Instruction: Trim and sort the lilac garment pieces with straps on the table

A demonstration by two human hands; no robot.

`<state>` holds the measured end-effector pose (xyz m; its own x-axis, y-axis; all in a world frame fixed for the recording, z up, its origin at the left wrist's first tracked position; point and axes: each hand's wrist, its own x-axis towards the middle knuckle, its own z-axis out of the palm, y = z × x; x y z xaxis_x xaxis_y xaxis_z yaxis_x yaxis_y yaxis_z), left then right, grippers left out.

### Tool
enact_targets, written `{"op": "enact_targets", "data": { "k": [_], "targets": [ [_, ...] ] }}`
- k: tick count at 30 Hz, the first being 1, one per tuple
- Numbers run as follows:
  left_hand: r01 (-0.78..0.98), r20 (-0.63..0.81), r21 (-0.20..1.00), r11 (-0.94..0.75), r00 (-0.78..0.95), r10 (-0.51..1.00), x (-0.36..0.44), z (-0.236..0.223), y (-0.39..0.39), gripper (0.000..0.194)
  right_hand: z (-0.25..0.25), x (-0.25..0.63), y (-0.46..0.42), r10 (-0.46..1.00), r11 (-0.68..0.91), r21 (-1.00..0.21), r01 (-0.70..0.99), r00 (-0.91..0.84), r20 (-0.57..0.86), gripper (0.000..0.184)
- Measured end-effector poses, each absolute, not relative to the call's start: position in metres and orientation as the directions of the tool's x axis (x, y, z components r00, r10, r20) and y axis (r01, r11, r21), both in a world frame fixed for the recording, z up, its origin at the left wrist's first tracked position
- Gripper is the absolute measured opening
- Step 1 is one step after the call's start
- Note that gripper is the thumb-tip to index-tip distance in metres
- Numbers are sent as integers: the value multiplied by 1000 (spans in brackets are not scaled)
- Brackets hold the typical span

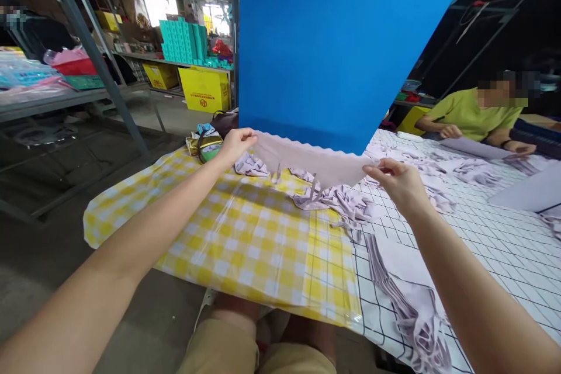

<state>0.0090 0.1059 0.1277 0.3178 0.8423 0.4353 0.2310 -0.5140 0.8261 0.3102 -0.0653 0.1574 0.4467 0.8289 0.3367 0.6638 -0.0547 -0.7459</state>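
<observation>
Two covers spread widest: yellow check cover (245, 228), white grid cover (482, 234). Blue board (342, 58) rose behind held piece. Heap (346, 204) of mauve strips lay tangled, seemingly left to do; stack (405, 263) near right forearm lay layered, strips trailing, seemingly done. Held piece (307, 158), wavy-edged, hung stretched above covers; judged mid-handling, not yet laid down. Left hand (236, 145) pinched one end, right hand (397, 178) other. Yellow box (205, 90) bore red emblem, lettering too small to read.
</observation>
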Motion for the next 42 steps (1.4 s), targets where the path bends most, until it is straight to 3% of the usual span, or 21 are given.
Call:
{"op": "enact_targets", "data": {
  "k": [3,5,8,11,16,22,25,37,42],
  "targets": [
    [369,454,711,-598,408,792,-20,103,69,21,123,305,-103,889,36,-628,777,262,375,37],
    [353,397,713,-606,510,763,-41,75,38,26,90,298,-132,922,103,-574,813,138,361,37],
    [341,293,680,-649,685,667,-70,22,-9,25,37,284,-176,957,155,-495,855,-5,290,28],
    [339,217,535,-774,830,513,-93,-22,-46,32,-4,272,-212,961,203,-369,907,-112,254,19],
    [347,249,340,-874,863,440,-107,-52,-74,34,-33,267,-244,931,253,-211,944,-178,319,17],
    [319,307,180,-930,880,362,-101,-60,-75,58,-36,269,-249,927,243,-173,954,-176,331,22],
    [333,307,170,-927,876,371,-98,-62,-74,57,-35,268,-248,927,253,-190,948,-182,329,29],
    [336,297,257,-906,865,405,-97,-56,-73,54,-38,271,-246,918,272,-288,918,-157,365,21],
    [336,292,431,-837,826,482,-95,-49,-70,52,-25,268,-245,952,185,-424,887,-55,301,21]
  ]
}}
